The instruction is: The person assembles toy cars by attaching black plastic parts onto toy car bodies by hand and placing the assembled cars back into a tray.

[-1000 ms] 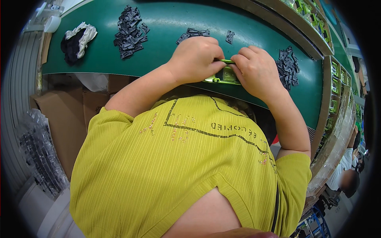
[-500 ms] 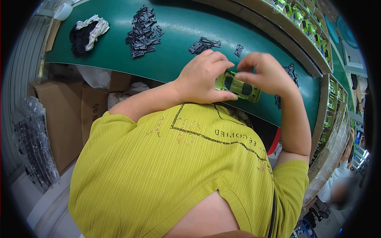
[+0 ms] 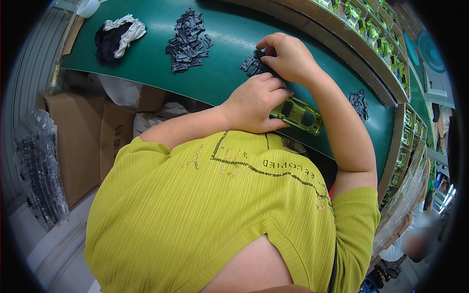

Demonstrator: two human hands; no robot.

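My left hand is closed on one end of a shiny yellow-green toy car body near the table's front edge. Dark areas show inside the car's green frame, and my fingers cover its left end. Farther out, my right hand is bent over a small group of black plastic parts. Its thumb and forefinger close around a dark piece at the edge of that group; the hand hides part of it.
On the green table lie a larger heap of black parts, black and white cloths and another small heap at right. Boxes of green car bodies line the far right edge. Cardboard boxes stand lower left.
My right hand has moved from above the car, left and away from me, to the small group of black parts. The car now shows a different side, seemingly turned over in my left hand.
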